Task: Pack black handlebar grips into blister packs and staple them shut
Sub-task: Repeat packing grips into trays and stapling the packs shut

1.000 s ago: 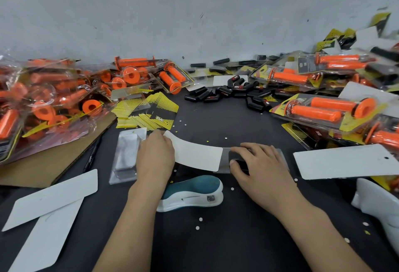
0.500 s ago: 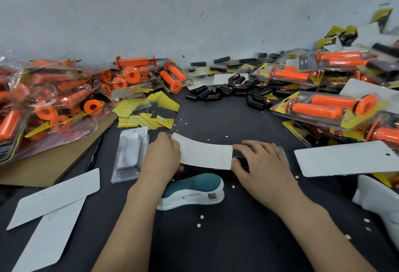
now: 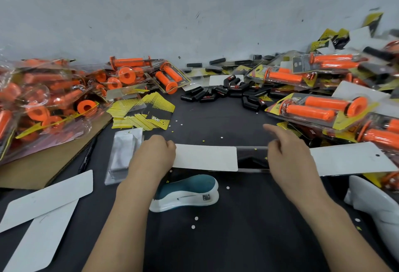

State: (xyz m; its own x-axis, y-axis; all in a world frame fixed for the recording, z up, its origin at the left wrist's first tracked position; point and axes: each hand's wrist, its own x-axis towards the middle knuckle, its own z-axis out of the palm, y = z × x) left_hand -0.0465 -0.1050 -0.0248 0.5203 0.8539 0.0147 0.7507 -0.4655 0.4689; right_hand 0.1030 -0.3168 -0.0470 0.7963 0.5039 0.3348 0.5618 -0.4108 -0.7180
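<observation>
On the dark table in front of me lies a clear blister pack [image 3: 252, 157] with something black inside. A white backing card [image 3: 205, 158] lies flat over its left part. My left hand [image 3: 151, 157] pinches the card's left end with curled fingers. At the pack's right end, my right hand [image 3: 287, 155] is over it with the index finger stretched out and the other fingers loosely bent, holding nothing. A teal and white stapler [image 3: 185, 194] lies just in front of the card. Loose black handlebar grips [image 3: 226, 93] are heaped at the back centre.
An empty clear blister [image 3: 125, 151] lies left of my left hand. More white cards lie at front left [image 3: 47, 194] and right [image 3: 349, 159]. Packed orange grips pile up left [image 3: 43, 103] and right [image 3: 313, 110]. Yellow printed cards [image 3: 142, 114] lie behind. A white object [image 3: 375, 207] sits at front right.
The curved white card has flattened and slid right over the blister pack. My right hand has lifted off the pack and shifted right, index finger now raised.
</observation>
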